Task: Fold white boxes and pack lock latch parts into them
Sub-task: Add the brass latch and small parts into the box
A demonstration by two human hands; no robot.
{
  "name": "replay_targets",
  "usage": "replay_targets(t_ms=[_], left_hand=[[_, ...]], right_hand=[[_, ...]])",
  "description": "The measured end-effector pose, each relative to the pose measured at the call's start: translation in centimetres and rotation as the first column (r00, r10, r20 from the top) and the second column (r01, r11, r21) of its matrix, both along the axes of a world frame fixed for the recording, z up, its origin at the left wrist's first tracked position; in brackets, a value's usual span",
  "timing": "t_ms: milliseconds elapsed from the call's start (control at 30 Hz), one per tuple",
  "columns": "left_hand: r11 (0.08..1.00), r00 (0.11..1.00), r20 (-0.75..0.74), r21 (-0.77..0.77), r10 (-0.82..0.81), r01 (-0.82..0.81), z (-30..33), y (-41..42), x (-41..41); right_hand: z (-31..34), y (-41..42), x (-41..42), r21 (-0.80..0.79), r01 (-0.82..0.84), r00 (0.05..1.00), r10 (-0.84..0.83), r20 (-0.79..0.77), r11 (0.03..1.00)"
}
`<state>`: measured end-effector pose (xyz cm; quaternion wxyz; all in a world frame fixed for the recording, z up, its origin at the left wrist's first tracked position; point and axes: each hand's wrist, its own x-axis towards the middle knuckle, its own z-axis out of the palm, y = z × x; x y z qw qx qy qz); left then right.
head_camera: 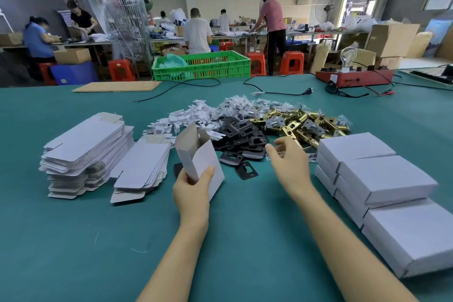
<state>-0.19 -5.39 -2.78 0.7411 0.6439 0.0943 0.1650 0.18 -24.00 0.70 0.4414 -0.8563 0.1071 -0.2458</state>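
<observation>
My left hand (193,191) grips an upright white box (198,154) whose top flaps stand open. My right hand (289,159) hovers with spread, relaxed fingers over the near edge of the parts heap and holds nothing that I can see. The heap holds black strike plates (241,138), brass latch bolts (301,125), small white card inserts (186,117) and clear bags of screws (241,105). Two stacks of flat white box blanks (88,147) lie at the left. Closed white boxes (377,179) are stacked at the right.
All of it lies on a teal-covered table (73,240). At the far edge stand a green plastic crate (203,66), a flat cardboard sheet (117,86), black cables with a plug (307,92) and a red tester with a bulb (353,76). Several people work at benches behind.
</observation>
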Motion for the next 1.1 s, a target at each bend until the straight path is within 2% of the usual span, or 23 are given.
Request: replay_targets(t_ms=[67, 133, 267, 367, 533, 667, 800, 933, 1100], left_hand=[[1.000, 1.000, -0.010, 0.013, -0.008, 0.008, -0.1, -0.1, 0.1], [0.999, 1.000, -0.012, 0.037, -0.011, 0.012, -0.1, -0.2, 0.1], [0.998, 1.000, -0.006, 0.060, -0.018, 0.018, -0.1, -0.3, 0.0], [0.997, 0.999, -0.008, 0.071, -0.032, 0.033, -0.1, -0.3, -0.1], [0.995, 0.999, -0.021, 0.088, -0.046, 0.047, 0.2, -0.4, -0.3], [0.992, 0.998, -0.016, 0.107, -0.069, 0.070, 0.3, -0.5, -0.4], [0.966, 0.988, 0.057, 0.226, -0.143, 0.127, -0.1, -0.9, -0.7], [0.906, 0.967, 0.111, 0.389, -0.229, 0.169, -0.1, -1.4, -1.0], [0.910, 0.957, 0.112, 0.357, -0.268, 0.213, -0.3, -1.4, -1.0]], right_hand=[[-2.2, 1.2, 0.3, -0.042, 0.027, 1.000, -0.027, 0.002, 0.999], [-3.8, 1.9, 0.6, -0.204, -0.063, 0.996, 0.049, -0.069, 0.977], [-4.6, 1.9, 0.8, -0.495, -0.244, 0.970, 0.207, -0.130, 0.834], [-4.5, 2.5, 0.8, -0.591, -0.304, 0.953, 0.246, -0.179, 0.747], [-4.0, 2.5, 0.8, -0.581, -0.276, 0.959, 0.179, -0.220, 0.766], [-4.0, 2.6, 0.9, -0.631, -0.236, 0.967, 0.114, -0.228, 0.739], [-3.7, 2.2, 0.8, -0.575, -0.179, 0.977, 0.075, -0.200, 0.798], [-3.8, 2.2, 0.8, -0.582, -0.116, 0.981, 0.000, -0.195, 0.805], [-3.8, 2.0, 0.8, -0.597, -0.051, 0.984, -0.063, -0.168, 0.800]])
